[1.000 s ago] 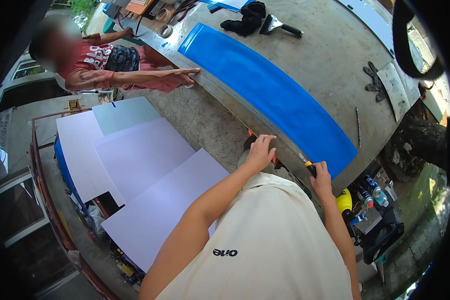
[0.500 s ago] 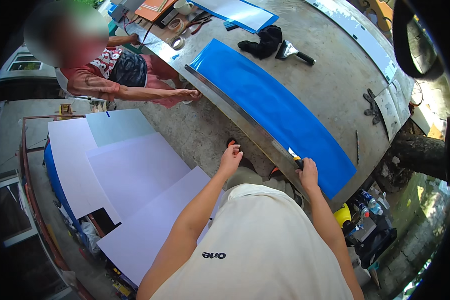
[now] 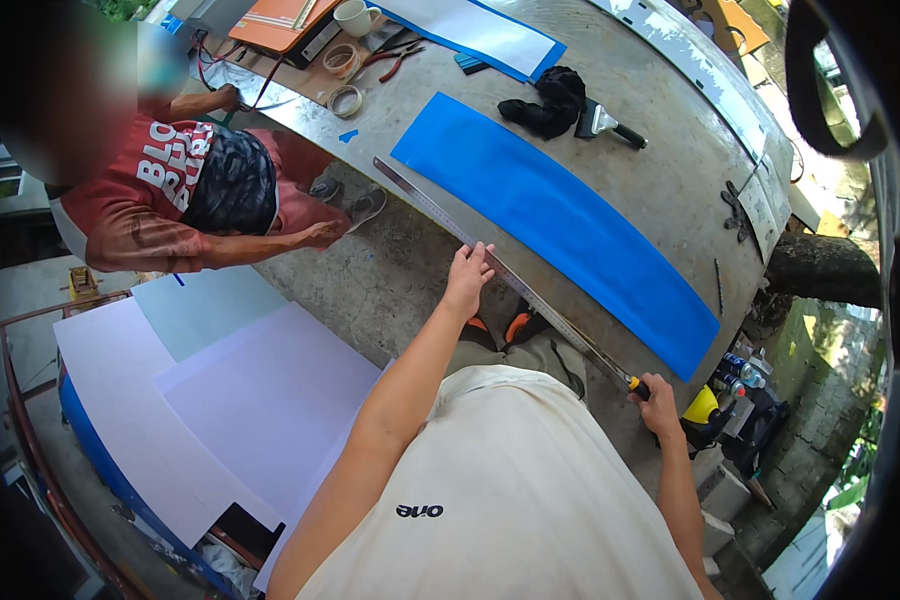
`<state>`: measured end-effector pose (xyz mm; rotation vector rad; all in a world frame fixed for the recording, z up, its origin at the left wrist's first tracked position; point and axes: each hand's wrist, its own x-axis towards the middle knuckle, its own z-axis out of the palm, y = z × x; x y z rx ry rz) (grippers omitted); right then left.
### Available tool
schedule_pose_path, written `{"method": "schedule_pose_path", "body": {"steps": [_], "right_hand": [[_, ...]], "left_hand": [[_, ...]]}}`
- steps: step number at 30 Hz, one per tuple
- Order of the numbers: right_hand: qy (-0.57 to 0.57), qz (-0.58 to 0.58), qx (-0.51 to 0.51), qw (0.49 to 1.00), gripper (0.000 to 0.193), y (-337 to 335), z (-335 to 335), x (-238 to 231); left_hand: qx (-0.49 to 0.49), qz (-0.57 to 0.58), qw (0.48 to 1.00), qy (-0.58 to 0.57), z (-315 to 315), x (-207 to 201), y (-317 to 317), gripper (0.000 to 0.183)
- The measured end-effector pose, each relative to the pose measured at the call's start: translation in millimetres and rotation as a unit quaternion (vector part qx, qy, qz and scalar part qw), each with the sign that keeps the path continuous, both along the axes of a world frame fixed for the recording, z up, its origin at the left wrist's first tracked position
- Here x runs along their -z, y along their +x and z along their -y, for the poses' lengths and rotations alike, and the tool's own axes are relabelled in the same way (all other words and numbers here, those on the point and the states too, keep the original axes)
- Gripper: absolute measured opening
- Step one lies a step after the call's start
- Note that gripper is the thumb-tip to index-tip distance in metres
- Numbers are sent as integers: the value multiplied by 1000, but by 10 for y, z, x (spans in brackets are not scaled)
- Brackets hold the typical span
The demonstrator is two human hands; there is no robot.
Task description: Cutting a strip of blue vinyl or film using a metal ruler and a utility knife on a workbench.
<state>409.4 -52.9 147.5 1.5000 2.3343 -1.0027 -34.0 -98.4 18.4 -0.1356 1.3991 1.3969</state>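
A long steel ruler runs slantwise along the near edge of the table. The fingers of my left hand are closed over its middle. My right hand grips a yellow-and-black utility knife close to the ruler's right end; I cannot make out its blade. Beyond the ruler, a strip of bare table separates it from a long blue sheet, which lies flat.
Across to the left stands a co-worker by the table corner. Tape rolls, pliers, a mug, a black cloth and a squeegee-like tool lie on the table. Pale sheets lie at left.
The ruler has come away from the blue sheet toward me. My left hand has moved up onto it. The knife in my right hand has shifted down and right; the co-worker appears closer.
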Motion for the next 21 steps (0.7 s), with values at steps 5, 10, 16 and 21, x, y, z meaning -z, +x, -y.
{"method": "schedule_pose_path", "body": {"steps": [5, 10, 16, 21], "right_hand": [[-59, 13, 74, 995, 28, -171, 124, -171], [-65, -132, 96, 984, 30, -886, -96, 29], [-27, -269, 138, 953, 32, -2300, -239, 6], [17, -210, 241, 947, 30, -2827, -59, 251]], "left_hand": [[14, 101, 993, 58, -58, -195, -335, 38], [66, 83, 990, 91, -222, -591, -465, 26], [146, 79, 982, 90, -788, -869, -659, 26], [248, 85, 960, 94, -1258, -736, -862, 26]]}}
